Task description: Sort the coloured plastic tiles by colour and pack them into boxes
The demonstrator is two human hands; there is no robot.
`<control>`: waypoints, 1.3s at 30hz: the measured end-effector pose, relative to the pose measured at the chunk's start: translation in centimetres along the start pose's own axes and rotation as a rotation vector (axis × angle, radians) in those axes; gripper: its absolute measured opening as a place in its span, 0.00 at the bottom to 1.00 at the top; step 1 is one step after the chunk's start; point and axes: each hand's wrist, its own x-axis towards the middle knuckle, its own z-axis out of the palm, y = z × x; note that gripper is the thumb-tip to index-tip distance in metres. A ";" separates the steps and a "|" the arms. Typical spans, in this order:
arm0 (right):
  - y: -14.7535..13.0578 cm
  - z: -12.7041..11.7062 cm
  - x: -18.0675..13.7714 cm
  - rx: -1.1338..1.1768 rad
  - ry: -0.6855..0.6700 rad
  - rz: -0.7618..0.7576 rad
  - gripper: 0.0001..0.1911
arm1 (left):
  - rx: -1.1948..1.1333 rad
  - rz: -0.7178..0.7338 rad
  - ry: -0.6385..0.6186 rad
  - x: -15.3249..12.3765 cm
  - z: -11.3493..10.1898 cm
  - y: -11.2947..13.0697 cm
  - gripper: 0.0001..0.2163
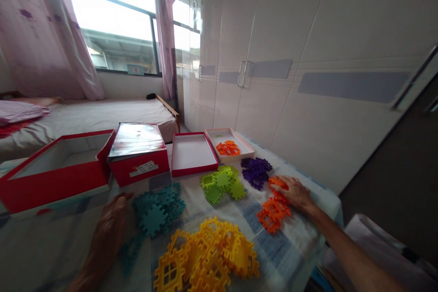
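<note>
My right hand (297,193) reaches across the table and closes its fingers on an orange interlocking tile (278,183) at the top of the orange tile pile (273,212). My left hand (108,226) lies flat on the tablecloth with fingers stretched out, just left of the teal tile pile (158,212), holding nothing. A yellow tile pile (207,255) lies near me, green tiles (221,183) sit in the middle, and purple tiles (256,169) are beyond the orange ones.
At the back stand a large red box (51,178), a closed red box (138,153), a shallow red lid (193,154) and a pale tray (219,134) holding several orange tiles (228,148). A bed lies behind; white wardrobe doors rise on the right.
</note>
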 end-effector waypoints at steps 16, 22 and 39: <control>0.5 0.7 0.5 0.282 0.300 -0.049 0.22 | -0.009 0.031 0.015 0.0 0.0 -0.4 0.29; -0.1 -0.8 0.7 0.451 0.357 0.041 0.22 | -0.009 0.019 0.006 -0.1 0.0 0.0 0.31; -12.9 -1.9 14.7 1.097 0.141 0.239 0.13 | -0.049 0.012 0.035 -0.1 0.3 -0.3 0.31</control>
